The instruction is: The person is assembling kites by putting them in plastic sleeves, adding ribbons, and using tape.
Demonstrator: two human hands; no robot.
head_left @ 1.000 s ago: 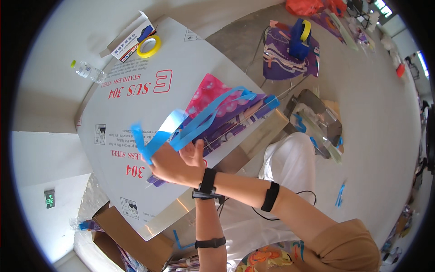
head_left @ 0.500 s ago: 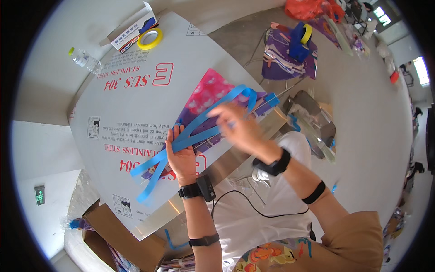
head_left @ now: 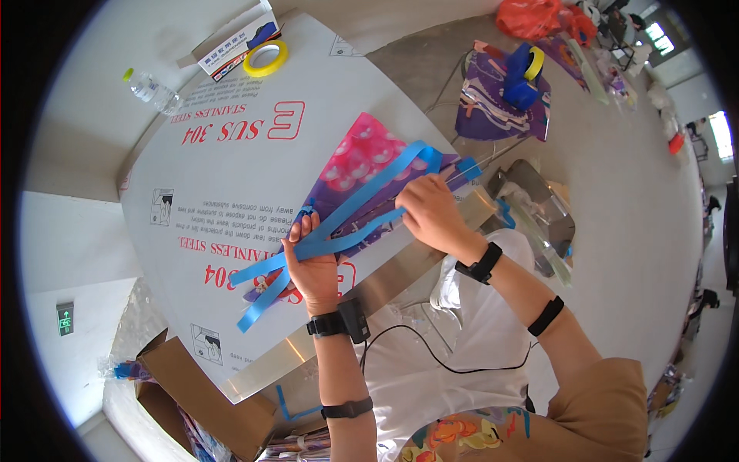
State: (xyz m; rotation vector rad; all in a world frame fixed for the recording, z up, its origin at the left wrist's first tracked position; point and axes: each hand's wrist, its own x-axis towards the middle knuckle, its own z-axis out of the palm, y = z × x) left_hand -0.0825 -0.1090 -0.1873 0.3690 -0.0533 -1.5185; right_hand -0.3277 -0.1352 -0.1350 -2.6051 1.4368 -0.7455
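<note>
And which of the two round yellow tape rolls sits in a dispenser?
The yellow tape roll in the blue plastic dispenser, on the purple printed sheet. The other yellow roll rests loose on the grey table, beside the white cardboard box.

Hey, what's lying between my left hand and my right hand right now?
In the head view, a strand of flat, bright-blue ribbon runs between your bare left hand and bare right hand, over the pink-and-purple printed sheet.
</note>
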